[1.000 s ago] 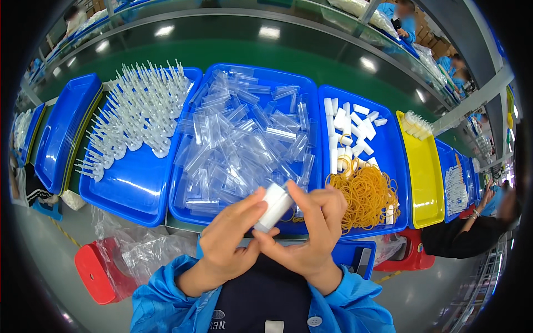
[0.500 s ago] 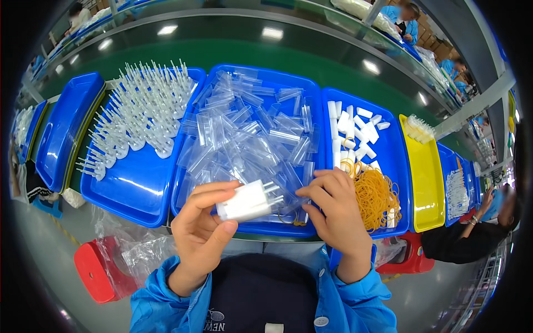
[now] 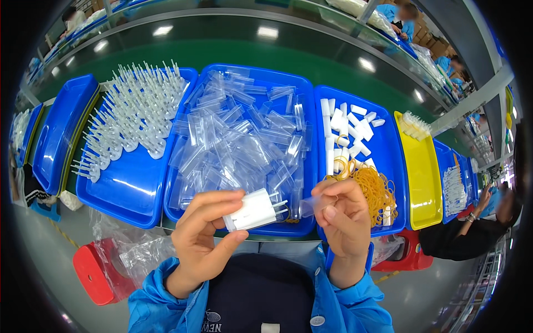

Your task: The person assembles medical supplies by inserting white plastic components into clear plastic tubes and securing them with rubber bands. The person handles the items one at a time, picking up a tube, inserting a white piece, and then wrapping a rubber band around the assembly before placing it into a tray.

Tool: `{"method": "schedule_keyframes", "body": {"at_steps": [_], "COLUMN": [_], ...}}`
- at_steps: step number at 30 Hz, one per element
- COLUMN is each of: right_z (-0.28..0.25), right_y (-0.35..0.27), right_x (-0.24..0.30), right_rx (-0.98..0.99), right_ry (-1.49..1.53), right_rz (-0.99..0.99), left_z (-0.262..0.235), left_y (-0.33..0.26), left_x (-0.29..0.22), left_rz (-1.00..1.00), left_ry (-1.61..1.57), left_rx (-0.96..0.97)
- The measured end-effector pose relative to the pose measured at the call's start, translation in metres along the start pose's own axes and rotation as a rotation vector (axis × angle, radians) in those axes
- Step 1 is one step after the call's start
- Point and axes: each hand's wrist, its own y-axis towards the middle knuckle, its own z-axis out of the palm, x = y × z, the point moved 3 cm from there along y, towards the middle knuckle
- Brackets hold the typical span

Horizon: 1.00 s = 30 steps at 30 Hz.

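The left hand (image 3: 202,238) is closed around a white bundle of small plastic parts (image 3: 252,211), fingers on top and thumb beneath. The right hand (image 3: 347,219) pinches a clear sleeve (image 3: 312,204) just beside the bundle's pronged end. Beyond both hands lies a blue tray (image 3: 311,161) of clear sleeves; beyond the right, rubber bands (image 3: 373,186). The sleeve's outline is hard to make out.

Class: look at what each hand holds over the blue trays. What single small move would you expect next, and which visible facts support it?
Probably the right hand brings its clear plastic sleeve leftward onto the pins of the white bundle held by the left hand. The bundle's thin pins point at the sleeve, and only a small gap separates them.
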Motion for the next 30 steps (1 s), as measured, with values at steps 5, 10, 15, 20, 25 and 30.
{"method": "schedule_keyframes", "body": {"at_steps": [5, 10, 15, 20, 25, 30], "right_z": [0.002, 0.011, 0.015, 0.018, 0.019, 0.021], "right_y": [-0.004, -0.006, -0.006, -0.007, -0.008, -0.012], "right_x": [0.001, 0.004, 0.004, 0.007, 0.007, 0.002], "right_rx": [-0.057, -0.114, -0.048, -0.018, -0.019, -0.070], "right_ry": [-0.267, -0.359, -0.403, -0.422, -0.442, -0.506], "right_rz": [-0.317, -0.215, -0.179, -0.151, -0.134, -0.174], "left_z": [0.001, 0.000, 0.000, 0.001, 0.002, 0.003], "left_y": [-0.001, -0.002, -0.002, -0.002, -0.002, -0.001], "left_x": [0.001, 0.003, 0.003, 0.004, 0.004, 0.000], "left_rz": [-0.009, 0.000, -0.010, -0.014, -0.018, -0.034], "left_ry": [-0.023, -0.036, -0.036, -0.032, -0.017, 0.079], "left_rx": [0.012, 0.025, 0.030, 0.038, 0.040, 0.033]}}
